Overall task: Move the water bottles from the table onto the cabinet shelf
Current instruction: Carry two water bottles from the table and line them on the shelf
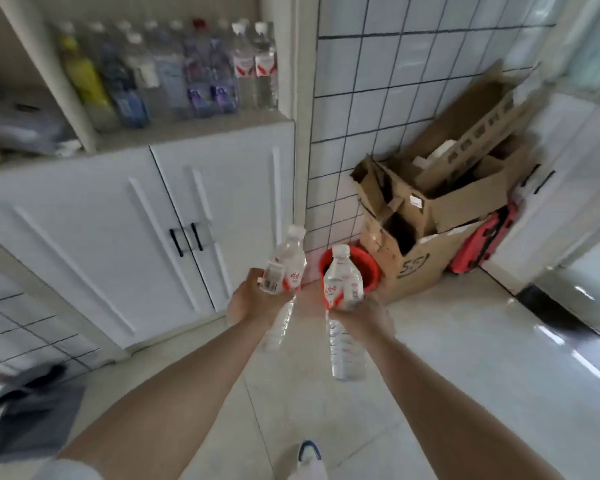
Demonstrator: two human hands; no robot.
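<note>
My left hand grips a clear water bottle with a white cap and red-and-white label, held upright in front of the white cabinet doors. My right hand grips a second bottle of the same kind, just right of the first. Both bottles are held around the middle, their lower parts showing below the hands. The cabinet shelf lies up and to the left. It holds a row of several bottles, among them two with red-and-white labels at its right end. The table is out of view.
A white tiled wall stands right of the cabinet. A red bucket and stacked cardboard boxes fill the corner on the floor. A red case leans beside them. A grey cloth lies at lower left. My shoe shows below.
</note>
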